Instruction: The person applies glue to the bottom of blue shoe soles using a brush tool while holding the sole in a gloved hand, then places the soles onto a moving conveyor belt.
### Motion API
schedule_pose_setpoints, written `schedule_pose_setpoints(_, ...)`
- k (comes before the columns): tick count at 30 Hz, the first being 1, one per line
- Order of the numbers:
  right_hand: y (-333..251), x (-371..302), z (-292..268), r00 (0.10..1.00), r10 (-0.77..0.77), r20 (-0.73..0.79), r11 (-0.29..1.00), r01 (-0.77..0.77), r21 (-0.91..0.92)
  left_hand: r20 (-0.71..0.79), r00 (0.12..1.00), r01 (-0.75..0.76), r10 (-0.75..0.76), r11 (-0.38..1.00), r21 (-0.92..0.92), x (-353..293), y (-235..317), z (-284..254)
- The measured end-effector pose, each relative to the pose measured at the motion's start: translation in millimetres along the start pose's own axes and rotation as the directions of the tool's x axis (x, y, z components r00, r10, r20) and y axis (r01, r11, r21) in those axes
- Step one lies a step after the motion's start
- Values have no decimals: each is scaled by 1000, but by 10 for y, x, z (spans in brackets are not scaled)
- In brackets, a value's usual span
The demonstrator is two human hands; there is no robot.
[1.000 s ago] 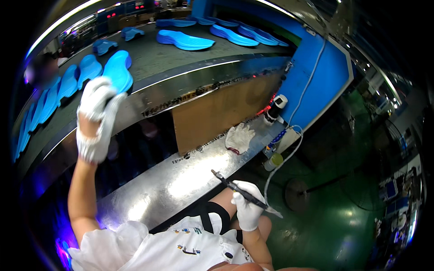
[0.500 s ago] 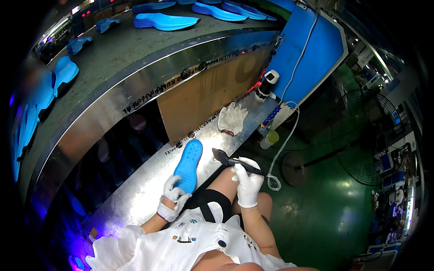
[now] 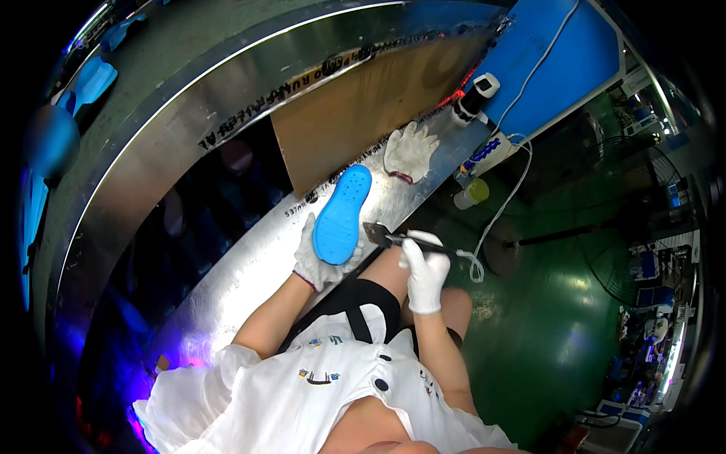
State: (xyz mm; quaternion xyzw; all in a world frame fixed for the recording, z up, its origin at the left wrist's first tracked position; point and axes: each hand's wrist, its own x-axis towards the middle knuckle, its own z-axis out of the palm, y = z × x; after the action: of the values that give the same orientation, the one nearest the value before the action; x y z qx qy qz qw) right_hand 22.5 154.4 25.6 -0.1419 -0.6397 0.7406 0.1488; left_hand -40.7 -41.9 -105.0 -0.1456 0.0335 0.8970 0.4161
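Note:
My left hand [image 3: 308,261], in a white glove, cradles a blue shoe sole [image 3: 342,219] from below at its wide end. The sole faces up, with small holes toward its far end, and is held over the metal ledge. Most of the left fingers are hidden beneath it. In my right hand [image 3: 428,274], also white-gloved, is a dark flat tool [image 3: 387,237], apparently a black-handled brush. Its broad tip points left, close to the sole but apart from it.
A spare white glove [image 3: 411,153] lies farther along the shiny metal ledge [image 3: 219,314]. Brown cardboard [image 3: 355,121] lines the ledge's back. Beyond stand a black-and-white device [image 3: 476,97], a yellow-lidded jar [image 3: 472,194] and a hanging white cable [image 3: 505,208]. More blue soles [image 3: 94,79] lie on the upper left surface.
My left hand has shifted from the sole's near edge to beneath it, and the sole has moved up and right in view. My right hand still holds the tool. The view has shifted too.

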Motion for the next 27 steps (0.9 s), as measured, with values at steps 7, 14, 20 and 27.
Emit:
schedule_pose_setpoints(7,-232,163,354,686,-575,446,469,723,-508,21,941,-339,338,941,21,-188,-684,904)
schedule_pose_setpoints(14,-711,-6,158,663,-655,363,479,735,-479,311,939,-198,147,970,141,-385,-777,973)
schedule_pose_setpoints(20,-795,-194,156,634,-647,424,615,762,-203,319,874,-485,365,688,540,-347,-862,1139)
schedule_pose_setpoints(27,-894,-419,169,553,-602,576,534,815,-225,272,877,-467,397,839,280,-228,-848,833)
